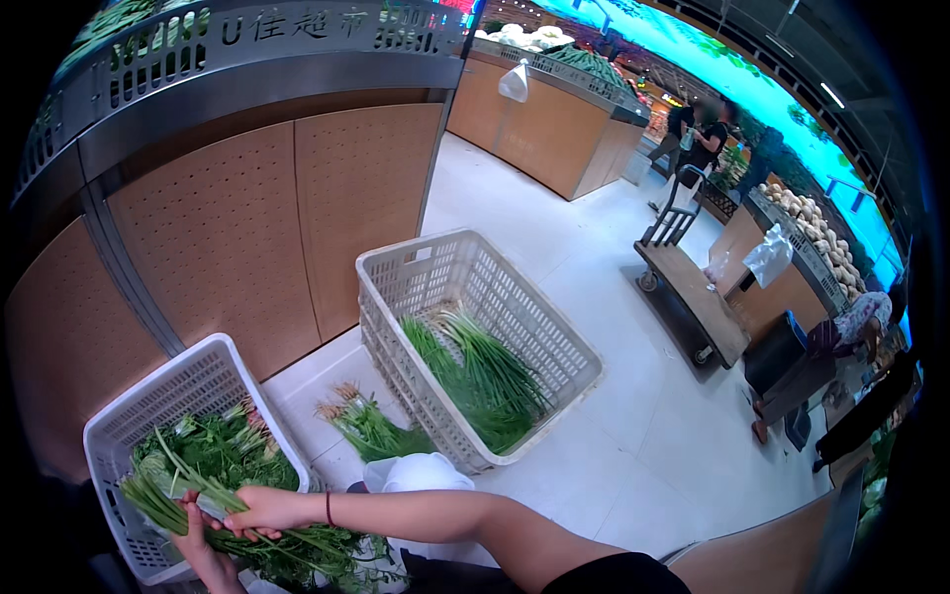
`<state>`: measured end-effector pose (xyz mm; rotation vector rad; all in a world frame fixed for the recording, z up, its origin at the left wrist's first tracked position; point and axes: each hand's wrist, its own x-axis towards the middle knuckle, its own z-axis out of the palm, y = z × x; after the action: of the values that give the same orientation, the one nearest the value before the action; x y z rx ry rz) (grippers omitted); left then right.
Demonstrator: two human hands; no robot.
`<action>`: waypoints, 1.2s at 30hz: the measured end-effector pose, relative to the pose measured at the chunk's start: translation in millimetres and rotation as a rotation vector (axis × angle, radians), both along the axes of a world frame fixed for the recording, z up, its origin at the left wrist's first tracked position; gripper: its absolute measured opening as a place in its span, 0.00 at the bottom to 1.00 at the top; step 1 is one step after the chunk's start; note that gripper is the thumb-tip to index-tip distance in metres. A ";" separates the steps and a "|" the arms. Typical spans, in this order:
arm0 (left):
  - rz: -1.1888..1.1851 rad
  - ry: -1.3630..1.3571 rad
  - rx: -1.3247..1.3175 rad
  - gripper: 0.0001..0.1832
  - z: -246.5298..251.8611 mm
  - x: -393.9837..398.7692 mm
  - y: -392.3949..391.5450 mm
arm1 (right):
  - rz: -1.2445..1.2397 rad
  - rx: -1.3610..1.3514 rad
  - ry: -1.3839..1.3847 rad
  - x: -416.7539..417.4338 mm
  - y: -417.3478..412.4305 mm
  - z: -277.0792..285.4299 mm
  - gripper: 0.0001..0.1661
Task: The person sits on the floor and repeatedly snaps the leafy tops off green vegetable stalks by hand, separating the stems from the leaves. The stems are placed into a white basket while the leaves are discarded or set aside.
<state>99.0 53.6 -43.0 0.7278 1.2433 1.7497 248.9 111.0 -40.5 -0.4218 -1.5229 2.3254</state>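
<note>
A bunch of long-stemmed leafy greens [152, 505] lies across both my hands, its feathery leaves trailing to the lower right. My left hand [199, 542] grips the stems from below. Just beside it, my right hand [263, 511], with a dark red band at the wrist, closes on the stems too. Both hands are over the near edge of a white plastic crate [226, 356] that holds more leafy greens [215, 453]. Another bunch with roots [371, 427] rests on the floor between this crate and a larger grey-white crate [475, 249], inside which lie green onions [497, 364] and feathery greens.
A wood-panelled produce stand [215, 223] rises behind the crates. A flatbed cart [694, 301] stands on the tiled floor to the right. One person [809, 364] bends beside a dark bin [775, 353]; others stand farther back. Another stand [534, 134] is at the top.
</note>
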 end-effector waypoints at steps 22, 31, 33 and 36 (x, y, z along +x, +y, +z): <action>0.099 0.014 0.009 0.16 18.3 24.8 -1.8 | -0.056 0.071 -0.121 15.5 4.7 10.4 0.15; -0.115 0.162 -0.052 0.13 25.8 29.0 -12.7 | 0.018 0.185 -0.102 21.6 7.1 10.0 0.17; -0.092 0.150 -0.057 0.14 28.0 32.0 -12.2 | 0.007 0.126 -0.083 21.2 5.8 8.6 0.18; -0.110 0.145 -0.071 0.15 28.9 32.7 -12.2 | 0.062 0.160 -0.046 20.8 7.2 8.4 0.16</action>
<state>131.7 41.3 -14.0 0.8774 1.3291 1.5785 269.7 118.2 -32.1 -0.3950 -1.7516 2.2318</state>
